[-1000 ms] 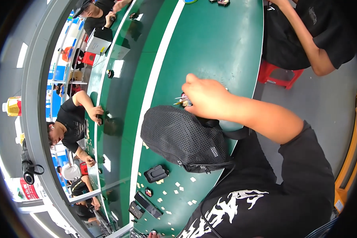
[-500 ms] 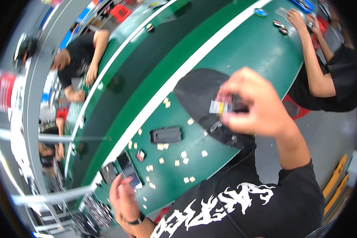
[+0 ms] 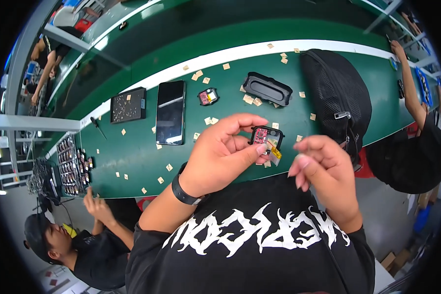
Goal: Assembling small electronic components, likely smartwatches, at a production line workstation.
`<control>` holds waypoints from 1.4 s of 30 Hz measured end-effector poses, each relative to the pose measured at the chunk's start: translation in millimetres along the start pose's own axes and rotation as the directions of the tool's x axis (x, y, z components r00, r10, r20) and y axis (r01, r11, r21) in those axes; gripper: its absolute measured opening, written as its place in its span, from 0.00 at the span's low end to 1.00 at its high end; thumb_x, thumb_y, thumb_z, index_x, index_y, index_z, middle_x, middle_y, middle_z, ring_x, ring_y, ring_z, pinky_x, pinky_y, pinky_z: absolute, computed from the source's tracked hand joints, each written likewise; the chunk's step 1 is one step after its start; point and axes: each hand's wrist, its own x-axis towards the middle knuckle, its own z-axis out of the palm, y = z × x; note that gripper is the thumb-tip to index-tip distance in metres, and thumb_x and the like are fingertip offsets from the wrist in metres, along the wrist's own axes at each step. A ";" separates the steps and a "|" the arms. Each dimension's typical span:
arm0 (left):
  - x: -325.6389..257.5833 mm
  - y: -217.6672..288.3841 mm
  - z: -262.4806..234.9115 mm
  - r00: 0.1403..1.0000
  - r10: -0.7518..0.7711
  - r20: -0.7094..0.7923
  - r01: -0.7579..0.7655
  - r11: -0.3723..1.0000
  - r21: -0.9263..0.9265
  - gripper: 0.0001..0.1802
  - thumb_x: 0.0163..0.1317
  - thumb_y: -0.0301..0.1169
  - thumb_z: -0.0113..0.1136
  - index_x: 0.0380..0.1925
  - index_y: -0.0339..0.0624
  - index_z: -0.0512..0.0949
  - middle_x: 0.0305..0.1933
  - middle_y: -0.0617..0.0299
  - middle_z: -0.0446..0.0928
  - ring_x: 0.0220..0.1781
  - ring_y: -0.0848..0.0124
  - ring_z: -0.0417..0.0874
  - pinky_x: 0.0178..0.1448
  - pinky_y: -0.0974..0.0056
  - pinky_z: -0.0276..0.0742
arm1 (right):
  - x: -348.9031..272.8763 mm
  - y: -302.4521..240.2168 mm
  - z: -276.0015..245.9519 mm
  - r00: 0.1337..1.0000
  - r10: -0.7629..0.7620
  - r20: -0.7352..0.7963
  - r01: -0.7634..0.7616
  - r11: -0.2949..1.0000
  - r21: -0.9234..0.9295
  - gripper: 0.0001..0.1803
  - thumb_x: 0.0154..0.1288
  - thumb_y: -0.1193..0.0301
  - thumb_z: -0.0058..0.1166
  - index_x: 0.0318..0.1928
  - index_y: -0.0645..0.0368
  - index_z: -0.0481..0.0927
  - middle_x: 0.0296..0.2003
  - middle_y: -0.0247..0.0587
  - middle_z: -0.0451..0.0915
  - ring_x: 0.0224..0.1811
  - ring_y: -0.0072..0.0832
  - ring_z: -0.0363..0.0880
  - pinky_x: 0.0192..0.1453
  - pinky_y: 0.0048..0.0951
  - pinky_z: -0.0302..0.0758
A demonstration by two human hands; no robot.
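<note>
In my left hand is a black watch case, held by its edge between thumb and fingers. Its opened side shows a red circuit board, and a silver battery piece with yellow tape sticks out at the lower right. My right hand hovers just right of the case, fingers loosely curled and apart, with nothing visible in them. A similar watch case with a red board lies on the green table beyond my left hand.
A black mesh bag lies to the right, and a black oval tray at the middle. Leftward are a phone, a shallow black box, a screwdriver and a rack of watch parts. Small beige squares are scattered about. A co-worker sits at left.
The watch case has passed from my right hand, over the black bag, to my left hand. Both hands have come together before my chest. My view has turned, showing a co-worker at left.
</note>
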 end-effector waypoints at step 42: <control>-38.0 -15.4 -2.2 0.969 0.209 -0.129 -0.184 0.966 0.182 0.12 0.70 0.17 0.58 0.52 0.29 0.74 0.50 0.54 0.79 0.53 0.70 0.85 0.54 0.66 0.86 | 10.1 32.7 38.8 0.987 -0.159 0.017 0.159 0.978 -0.136 0.10 0.72 0.80 0.57 0.43 0.64 0.67 0.32 0.43 0.85 0.22 0.13 0.77 0.24 0.16 0.70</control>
